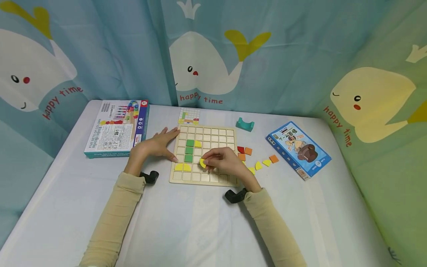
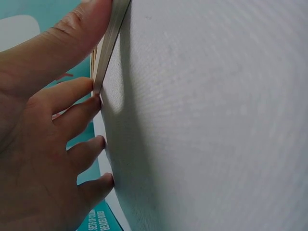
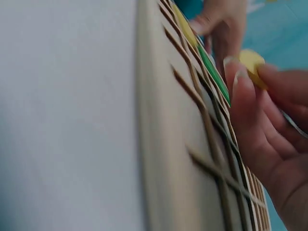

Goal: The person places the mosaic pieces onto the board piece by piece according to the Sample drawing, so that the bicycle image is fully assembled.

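Fingers of R hand [image 1: 225, 160] pinch yellow pc [image 1: 202, 163]; L hand [image 1: 156, 144] spread, touching board [image 1: 222, 132] @9 o'clock. Box [image 1: 115, 129] @10: "FIVE SETS OF COLUMN…"; curtain [image 1: 140, 52] @12: "happy time".

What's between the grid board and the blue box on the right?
Head view: a red tile, orange tiles and yellow tiles, loose on the white cloth; the right hand partly hides some; teal stand farther back.
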A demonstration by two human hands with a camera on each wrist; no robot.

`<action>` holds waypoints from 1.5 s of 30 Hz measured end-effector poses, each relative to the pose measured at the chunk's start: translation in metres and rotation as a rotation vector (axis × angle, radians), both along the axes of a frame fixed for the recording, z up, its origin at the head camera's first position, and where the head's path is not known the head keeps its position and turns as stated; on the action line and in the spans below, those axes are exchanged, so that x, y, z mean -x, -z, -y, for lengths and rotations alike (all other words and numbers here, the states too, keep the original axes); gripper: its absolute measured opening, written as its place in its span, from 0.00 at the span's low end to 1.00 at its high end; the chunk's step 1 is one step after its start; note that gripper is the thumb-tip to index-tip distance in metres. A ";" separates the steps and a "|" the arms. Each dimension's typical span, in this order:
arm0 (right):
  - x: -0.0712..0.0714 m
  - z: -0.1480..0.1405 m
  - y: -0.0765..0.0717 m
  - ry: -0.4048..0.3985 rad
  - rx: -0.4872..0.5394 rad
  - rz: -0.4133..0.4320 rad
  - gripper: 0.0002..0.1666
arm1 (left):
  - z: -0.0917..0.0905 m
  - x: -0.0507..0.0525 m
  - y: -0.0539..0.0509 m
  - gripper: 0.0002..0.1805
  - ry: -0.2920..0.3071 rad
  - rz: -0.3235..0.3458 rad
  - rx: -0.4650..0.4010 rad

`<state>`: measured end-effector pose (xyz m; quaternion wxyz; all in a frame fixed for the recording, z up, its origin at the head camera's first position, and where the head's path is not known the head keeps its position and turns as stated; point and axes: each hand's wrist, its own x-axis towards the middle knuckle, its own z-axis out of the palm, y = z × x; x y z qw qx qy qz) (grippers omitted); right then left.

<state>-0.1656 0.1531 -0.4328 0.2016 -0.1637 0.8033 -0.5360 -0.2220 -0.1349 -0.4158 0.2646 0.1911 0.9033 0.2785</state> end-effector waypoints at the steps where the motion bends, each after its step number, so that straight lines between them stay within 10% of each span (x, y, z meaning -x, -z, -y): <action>1: -0.001 0.004 0.001 0.006 0.006 0.006 0.09 | 0.000 0.000 0.000 0.60 -0.001 0.000 0.000; 22: -0.027 0.053 0.006 0.012 0.098 0.038 0.09 | 0.002 -0.001 0.001 0.60 0.001 0.000 0.003; 45: -0.038 0.076 0.006 0.000 -0.168 -0.350 0.05 | 0.001 -0.004 -0.003 0.59 0.000 -0.004 -0.019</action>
